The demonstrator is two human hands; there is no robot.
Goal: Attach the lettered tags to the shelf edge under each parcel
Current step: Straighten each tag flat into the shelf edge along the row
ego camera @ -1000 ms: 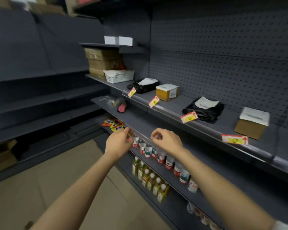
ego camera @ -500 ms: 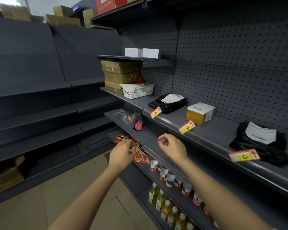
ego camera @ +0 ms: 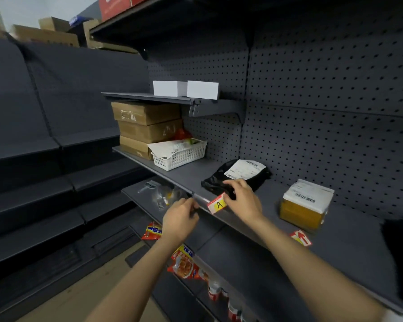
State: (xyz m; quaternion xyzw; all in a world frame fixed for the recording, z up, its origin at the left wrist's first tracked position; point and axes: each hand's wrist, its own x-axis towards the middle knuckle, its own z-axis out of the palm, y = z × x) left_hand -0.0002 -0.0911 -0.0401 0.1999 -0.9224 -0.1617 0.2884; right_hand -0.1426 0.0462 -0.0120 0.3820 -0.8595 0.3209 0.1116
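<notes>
- The red-and-yellow paper tag marked A is sitting on the front edge of the grey metal shelf, just in front of the black plastic mailer parcel.
- The yellow cardboard parcel is lying right of that mailer, with a red arrow tag before it.
- The white plastic basket is standing left of the mailer.
- The stacked brown cardboard boxes are sitting left of and behind the basket.

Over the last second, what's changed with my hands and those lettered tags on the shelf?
Both hands rose from the lower shelf of bottles to the parcel shelf's edge. The right hand now touches the A tag under the black parcel; the left hand pinches at the shelf edge beside it. The view also swung left, so tags C and D dropped out of sight. The parcels, white basket and the tags in view stayed where they were.
</notes>
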